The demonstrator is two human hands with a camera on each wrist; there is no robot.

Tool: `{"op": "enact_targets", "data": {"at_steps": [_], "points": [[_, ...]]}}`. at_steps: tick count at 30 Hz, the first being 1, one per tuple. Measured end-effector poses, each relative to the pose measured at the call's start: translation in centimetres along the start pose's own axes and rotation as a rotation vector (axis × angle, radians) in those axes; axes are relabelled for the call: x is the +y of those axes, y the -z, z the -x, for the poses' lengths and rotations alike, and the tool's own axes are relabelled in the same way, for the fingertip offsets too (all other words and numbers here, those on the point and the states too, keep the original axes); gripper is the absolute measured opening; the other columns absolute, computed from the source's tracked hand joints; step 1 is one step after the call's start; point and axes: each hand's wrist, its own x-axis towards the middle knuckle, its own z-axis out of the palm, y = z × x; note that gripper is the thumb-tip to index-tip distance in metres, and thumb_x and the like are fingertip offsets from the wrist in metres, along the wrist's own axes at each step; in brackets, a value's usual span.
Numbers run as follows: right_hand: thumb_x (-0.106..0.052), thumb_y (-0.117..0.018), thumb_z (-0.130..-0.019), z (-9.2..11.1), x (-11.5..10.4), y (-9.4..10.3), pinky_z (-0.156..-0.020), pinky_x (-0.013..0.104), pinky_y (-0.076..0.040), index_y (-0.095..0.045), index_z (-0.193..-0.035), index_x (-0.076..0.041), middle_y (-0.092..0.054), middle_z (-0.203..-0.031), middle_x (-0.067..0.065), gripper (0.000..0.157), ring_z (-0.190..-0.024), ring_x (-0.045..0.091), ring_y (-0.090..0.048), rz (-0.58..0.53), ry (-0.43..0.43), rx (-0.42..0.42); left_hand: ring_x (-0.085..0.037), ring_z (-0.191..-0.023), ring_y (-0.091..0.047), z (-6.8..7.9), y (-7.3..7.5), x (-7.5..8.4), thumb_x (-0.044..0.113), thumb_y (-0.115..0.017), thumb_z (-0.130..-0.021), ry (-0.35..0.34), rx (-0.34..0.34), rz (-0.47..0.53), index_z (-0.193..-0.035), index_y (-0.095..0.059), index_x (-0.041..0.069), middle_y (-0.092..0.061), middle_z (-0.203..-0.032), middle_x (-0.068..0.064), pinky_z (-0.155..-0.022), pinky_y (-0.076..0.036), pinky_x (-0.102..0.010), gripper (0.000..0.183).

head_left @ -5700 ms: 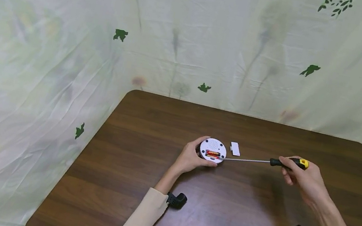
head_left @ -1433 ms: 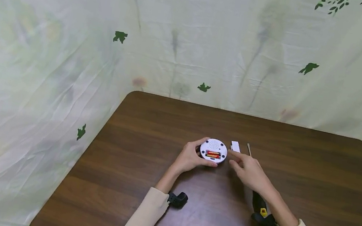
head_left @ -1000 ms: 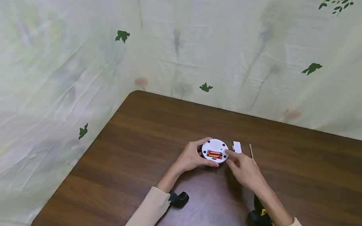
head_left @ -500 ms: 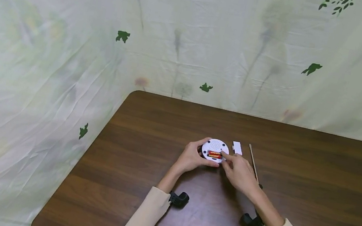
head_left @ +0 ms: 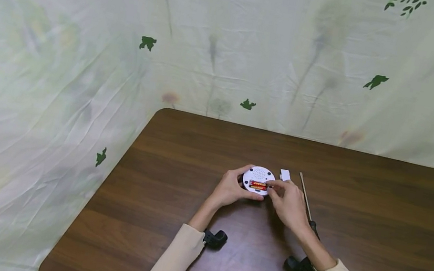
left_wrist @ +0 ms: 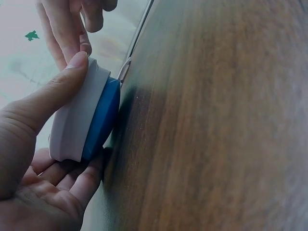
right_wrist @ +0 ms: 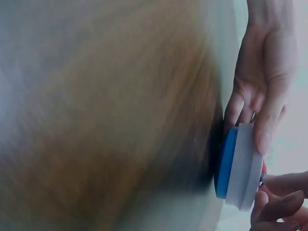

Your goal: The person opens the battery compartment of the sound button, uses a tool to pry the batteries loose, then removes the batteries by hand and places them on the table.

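Note:
My left hand (head_left: 229, 188) holds a round white battery-powered device (head_left: 257, 172) by its rim, fingers and thumb on opposite sides. Its perforated face is up and its blue side (left_wrist: 104, 118) faces the table. Red batteries (head_left: 256, 187) lie side by side in the uncovered compartment. At the compartment's right end, my right hand (head_left: 290, 209) pinches a battery between thumb and fingers; the fingertips partly hide it. In the right wrist view a bit of red battery (right_wrist: 264, 168) shows just above those fingers.
A small white battery cover (head_left: 284, 174) lies on the brown table (head_left: 196, 151) beyond my right hand. Right of it lies a screwdriver (head_left: 305, 195), its handle partly under my right forearm. A printed curtain (head_left: 232, 51) hangs behind the table.
My right hand has put the screwdriver down on the table and come left to the device's batteries. In the last half second its fingers closed on a battery end. My left hand keeps its hold.

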Motion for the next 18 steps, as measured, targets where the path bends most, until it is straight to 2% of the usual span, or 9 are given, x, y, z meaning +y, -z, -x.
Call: {"op": "enact_targets", "data": {"at_steps": [6,12,18], "points": [[-0.007,-0.071,-0.094,-1.1,-0.1,0.3,-0.074,0.034,-0.045,-0.077,-0.100,-0.003,-0.070,-0.094,0.013,0.009,-0.087,0.024,-0.063,0.038,-0.013,-0.067,-0.014,-0.127,-0.059,0.1,-0.1,0.0,0.024,-0.097,-0.072,0.007,-0.008,0.003,-0.152,-0.052,0.007,-0.060,-0.149,-0.010,-0.105,-0.051,-0.033,0.093],[-0.012,-0.067,-0.100,-1.5,-0.1,0.8,-0.077,0.035,-0.045,-0.075,-0.104,-0.003,-0.068,-0.104,0.015,0.013,-0.092,0.024,-0.061,0.077,-0.039,-0.138,-0.018,-0.134,-0.056,0.0,-0.2,0.0,0.025,-0.098,-0.070,0.007,-0.004,-0.010,-0.151,-0.053,0.008,-0.058,-0.151,-0.010,-0.112,-0.048,-0.039,0.095],[-0.014,-0.069,-0.099,-1.6,0.1,0.6,-0.073,0.032,-0.048,-0.075,-0.103,-0.002,-0.069,-0.102,0.016,0.014,-0.091,0.025,-0.066,0.050,-0.035,-0.154,-0.019,-0.132,-0.057,0.0,0.0,-0.2,0.024,-0.098,-0.071,0.007,-0.005,-0.005,-0.152,-0.052,0.007,-0.058,-0.151,-0.010,-0.110,-0.049,-0.040,0.094]]}}
